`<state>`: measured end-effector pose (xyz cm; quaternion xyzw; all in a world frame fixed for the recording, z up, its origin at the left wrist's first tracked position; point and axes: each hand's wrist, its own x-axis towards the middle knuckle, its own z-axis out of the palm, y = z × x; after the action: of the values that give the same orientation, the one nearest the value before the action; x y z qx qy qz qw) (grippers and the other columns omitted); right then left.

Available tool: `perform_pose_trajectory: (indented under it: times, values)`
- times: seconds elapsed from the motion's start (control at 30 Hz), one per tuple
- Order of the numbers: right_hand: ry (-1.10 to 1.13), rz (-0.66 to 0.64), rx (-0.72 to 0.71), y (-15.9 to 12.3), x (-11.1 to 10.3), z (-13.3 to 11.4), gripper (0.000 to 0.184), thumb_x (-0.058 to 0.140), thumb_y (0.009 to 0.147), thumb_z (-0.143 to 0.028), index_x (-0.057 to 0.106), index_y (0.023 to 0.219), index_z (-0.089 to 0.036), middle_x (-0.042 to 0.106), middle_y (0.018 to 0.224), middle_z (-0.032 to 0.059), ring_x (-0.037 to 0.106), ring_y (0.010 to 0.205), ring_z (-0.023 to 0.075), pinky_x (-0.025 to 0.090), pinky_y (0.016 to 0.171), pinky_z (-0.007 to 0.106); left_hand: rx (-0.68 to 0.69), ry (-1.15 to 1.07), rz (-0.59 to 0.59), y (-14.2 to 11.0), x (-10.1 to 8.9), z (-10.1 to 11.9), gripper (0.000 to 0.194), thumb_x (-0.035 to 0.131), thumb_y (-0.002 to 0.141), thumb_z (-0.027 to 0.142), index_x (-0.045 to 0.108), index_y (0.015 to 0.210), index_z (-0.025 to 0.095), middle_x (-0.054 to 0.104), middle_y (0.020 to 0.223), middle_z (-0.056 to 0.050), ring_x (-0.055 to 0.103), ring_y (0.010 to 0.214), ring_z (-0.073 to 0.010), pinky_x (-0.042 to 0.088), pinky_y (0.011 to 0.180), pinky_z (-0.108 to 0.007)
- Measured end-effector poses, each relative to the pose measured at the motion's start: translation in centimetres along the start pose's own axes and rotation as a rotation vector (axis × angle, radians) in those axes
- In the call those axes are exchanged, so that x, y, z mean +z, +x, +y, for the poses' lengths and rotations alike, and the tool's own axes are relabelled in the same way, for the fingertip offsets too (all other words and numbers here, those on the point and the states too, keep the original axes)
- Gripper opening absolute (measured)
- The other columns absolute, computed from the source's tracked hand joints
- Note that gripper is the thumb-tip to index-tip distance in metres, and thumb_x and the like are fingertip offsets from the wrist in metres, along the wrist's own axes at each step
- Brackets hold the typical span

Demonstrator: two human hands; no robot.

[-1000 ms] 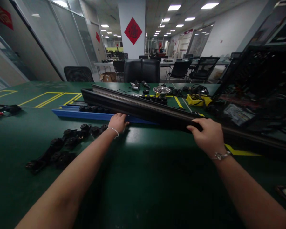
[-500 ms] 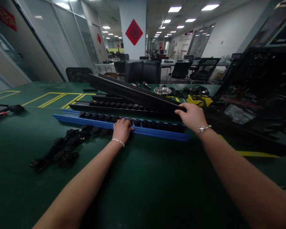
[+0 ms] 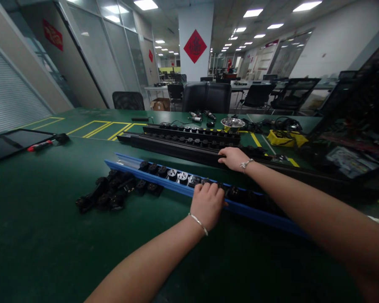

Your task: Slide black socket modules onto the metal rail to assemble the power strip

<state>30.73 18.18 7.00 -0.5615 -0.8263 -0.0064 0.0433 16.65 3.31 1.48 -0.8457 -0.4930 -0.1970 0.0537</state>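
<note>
A long blue channel (image 3: 164,182) lies slantwise across the green table, with a row of round black socket modules (image 3: 153,168) inside. My left hand (image 3: 207,205) is closed over its near wall, fingers curled into the channel. Behind it lies a long black channel (image 3: 164,149), apart from the blue one at the left. My right hand (image 3: 234,159) is closed on this black channel's near side. Another black channel (image 3: 164,130) with modules stands farther back. A pile of loose black modules (image 3: 109,191) lies left of the blue channel, touching or nearly touching it.
A metal bowl (image 3: 233,123), cables (image 3: 282,124) and a yellow object (image 3: 286,139) lie at the back right. At the left are a dark flat panel (image 3: 17,143) and a red-handled tool (image 3: 40,146). A dark rack-like structure (image 3: 360,113) rises at the right.
The black channel in my right hand came down from a tilted, raised position to lie behind the blue one. The blue channel, with my left hand on it, is nearer to me. The view shifted.
</note>
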Motion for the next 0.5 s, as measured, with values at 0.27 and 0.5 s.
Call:
perform_pose_trajectory:
  times: [0.27, 0.5]
  values:
    - [-0.036, -0.104, -0.052, 0.7, 1.4, -1.0, 0.019, 0.059, 0.078, -0.029, 0.069, 0.093, -0.021, 0.069, 0.095, 0.0042, 0.062, 0.09, 0.0173, 0.045, 0.075, 0.025, 0.204, -0.07, 0.08, 2.0, 2.9, 7.2, 0.034, 0.03, 0.092, 0.028, 0.063, 0.092, 0.019, 0.055, 0.092, -0.015, 0.051, 0.084, -0.0195, 0.04, 0.069, -0.041]
    - [-0.082, -0.16, -0.059, 1.1, 1.6, -1.0, 0.024, 0.059, 0.078, -0.03, 0.068, 0.098, -0.021, 0.069, 0.098, 0.0062, 0.062, 0.093, 0.02, 0.045, 0.075, 0.028, 0.303, -0.069, 0.209, 5.3, 5.1, 12.8, 0.045, 0.026, 0.093, 0.025, 0.05, 0.13, 0.017, 0.055, 0.127, -0.013, 0.048, 0.115, -0.0247, 0.041, 0.09, -0.043]
